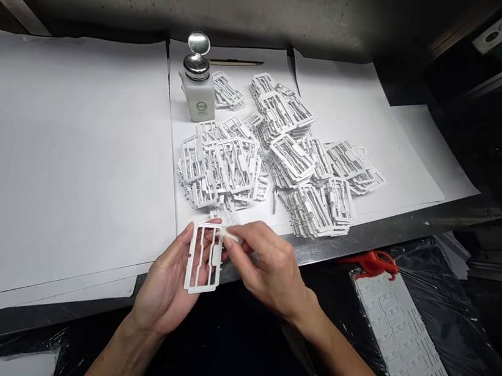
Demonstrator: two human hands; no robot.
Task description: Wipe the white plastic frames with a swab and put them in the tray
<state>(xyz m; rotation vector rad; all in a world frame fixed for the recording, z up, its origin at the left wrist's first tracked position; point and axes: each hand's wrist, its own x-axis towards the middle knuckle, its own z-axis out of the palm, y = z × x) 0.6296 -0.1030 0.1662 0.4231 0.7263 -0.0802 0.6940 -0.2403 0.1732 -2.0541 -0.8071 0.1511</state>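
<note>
A white plastic frame with slender inner bars rests across the palm and fingers of my left hand, which grips it near the table's front edge. My right hand pinches a small white wad between thumb and fingertips, pressed against the frame's upper right corner. What the wad is made of cannot be made out. Just beyond my hands lies a loose heap of similar white frames. More of them stand in stacks farther back and to the right.
A white pump bottle with its metal lid raised stands behind the heap. Behind it lies a thin pen-like tool. Tweezers lie between the piles. Red-handled scissors and a stack of white sheets sit on black plastic at right.
</note>
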